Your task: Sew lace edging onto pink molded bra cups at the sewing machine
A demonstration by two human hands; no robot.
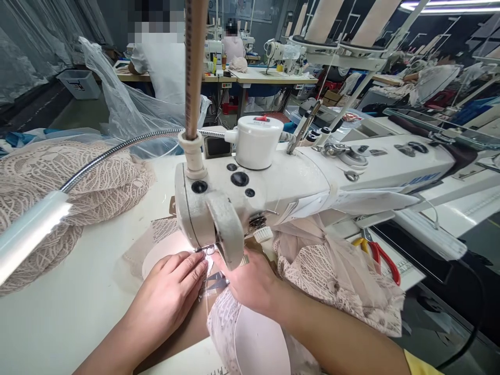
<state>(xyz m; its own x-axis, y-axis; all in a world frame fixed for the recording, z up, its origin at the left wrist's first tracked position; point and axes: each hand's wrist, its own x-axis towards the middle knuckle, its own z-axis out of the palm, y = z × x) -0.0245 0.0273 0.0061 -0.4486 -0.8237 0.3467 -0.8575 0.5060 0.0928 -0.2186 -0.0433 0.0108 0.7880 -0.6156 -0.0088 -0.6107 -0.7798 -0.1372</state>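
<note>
Head view: the left hand (174,284), nearly flat with fingers together, presses the garment (258,338), lower centre, by the machine (297,172); the right hand's (253,284) hold is hidden. Best guide it flat — fingertips clear.

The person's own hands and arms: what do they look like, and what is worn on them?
The left hand and right hand are gloveless, with no ring or watch visible. A yellow sleeve shows on the right arm; the left forearm shows none.
</note>
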